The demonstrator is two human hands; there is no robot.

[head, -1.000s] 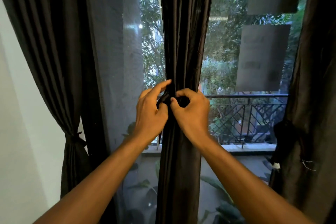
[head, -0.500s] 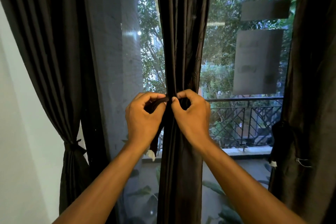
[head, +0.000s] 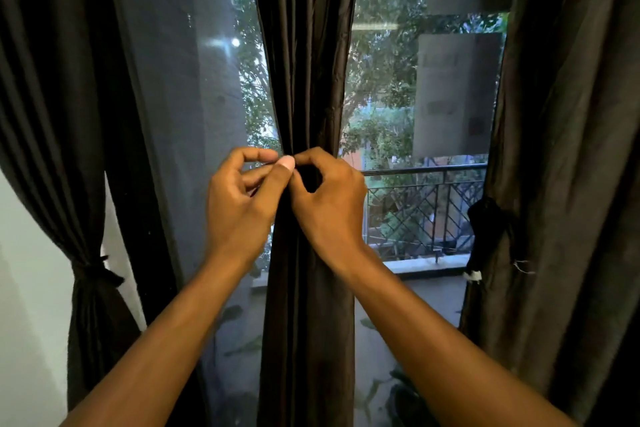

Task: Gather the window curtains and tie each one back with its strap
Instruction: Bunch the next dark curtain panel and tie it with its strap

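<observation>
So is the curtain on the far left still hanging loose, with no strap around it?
No, the left curtain is cinched by a dark strap.

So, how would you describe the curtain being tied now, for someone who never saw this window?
Look at the window with three dark curtains. The middle curtain hangs straight down between the two panes, gathered into a narrow column. Unlike the left curtain and right curtain, it has both hands, left hand and right hand, pinching at its waist.
</observation>
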